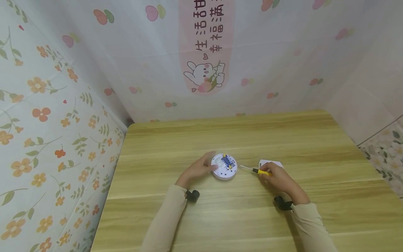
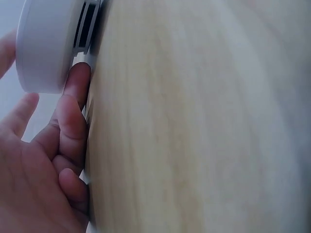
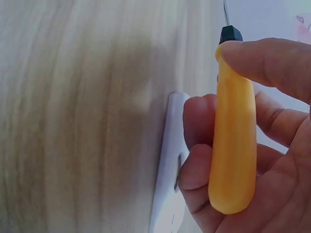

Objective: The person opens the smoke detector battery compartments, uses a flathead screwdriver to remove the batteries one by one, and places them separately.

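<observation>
Left hand (image 1: 197, 169) curled against rim of round unit (image 1: 224, 166), steadying it on bench (image 1: 239, 217); board exposed on top. Right hand (image 1: 278, 179) wrapped round screwdriver (image 1: 255, 170), tip bare, pointing toward unit, not yet touching. White cover (image 1: 270, 163) flat just behind right hand.

Risks, judged:
- Hold on rim only, from one side; sideways push from tip likely to slide unit away from left hand.
- Slipped tip could gouge board or jab left fingers (image 2: 73, 111) at rim.
- Cover close under right hand; could get knocked.
</observation>
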`<state>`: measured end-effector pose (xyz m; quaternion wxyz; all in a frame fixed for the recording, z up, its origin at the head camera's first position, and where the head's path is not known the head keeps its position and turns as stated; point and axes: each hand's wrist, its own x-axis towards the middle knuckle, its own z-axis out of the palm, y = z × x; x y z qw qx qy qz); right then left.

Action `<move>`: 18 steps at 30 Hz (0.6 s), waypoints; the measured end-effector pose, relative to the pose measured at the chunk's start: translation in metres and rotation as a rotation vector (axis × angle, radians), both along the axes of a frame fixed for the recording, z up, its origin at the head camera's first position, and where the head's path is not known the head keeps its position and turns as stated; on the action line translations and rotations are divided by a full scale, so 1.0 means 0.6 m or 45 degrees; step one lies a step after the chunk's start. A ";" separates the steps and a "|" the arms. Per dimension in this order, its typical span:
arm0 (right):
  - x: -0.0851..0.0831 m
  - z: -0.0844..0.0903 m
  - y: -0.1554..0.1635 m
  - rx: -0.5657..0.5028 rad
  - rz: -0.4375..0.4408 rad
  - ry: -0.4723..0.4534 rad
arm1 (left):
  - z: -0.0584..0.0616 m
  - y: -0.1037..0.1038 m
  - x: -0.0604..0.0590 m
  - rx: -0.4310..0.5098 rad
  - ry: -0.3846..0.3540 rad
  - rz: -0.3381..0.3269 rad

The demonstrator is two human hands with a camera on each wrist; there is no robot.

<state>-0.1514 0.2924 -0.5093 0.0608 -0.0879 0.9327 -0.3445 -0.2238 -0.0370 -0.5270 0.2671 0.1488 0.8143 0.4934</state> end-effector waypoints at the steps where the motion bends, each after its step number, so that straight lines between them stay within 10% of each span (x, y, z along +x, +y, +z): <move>1: -0.001 0.001 0.000 -0.005 0.004 0.009 | 0.000 0.000 0.000 -0.001 0.003 -0.007; 9: -0.004 0.021 -0.015 -0.040 0.109 0.238 | -0.004 0.000 -0.001 0.065 -0.024 -0.029; 18: -0.016 0.076 -0.041 0.224 0.106 0.083 | 0.002 0.000 0.001 0.094 -0.043 -0.049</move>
